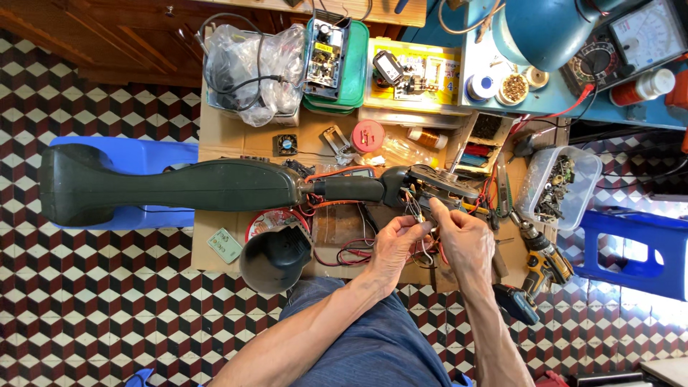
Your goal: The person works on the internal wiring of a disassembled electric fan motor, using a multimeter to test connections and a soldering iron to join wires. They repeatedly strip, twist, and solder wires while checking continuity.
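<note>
Checkered floor tiles surround a low brown cardboard-topped counter [215, 140] whose front edge carries a long dark-green plastic power tool [172, 188]; left hand [390, 247] and right hand [466, 240] pinch thin loose wires [418, 215] in narrow fingers, best kept slack and separated.
</note>
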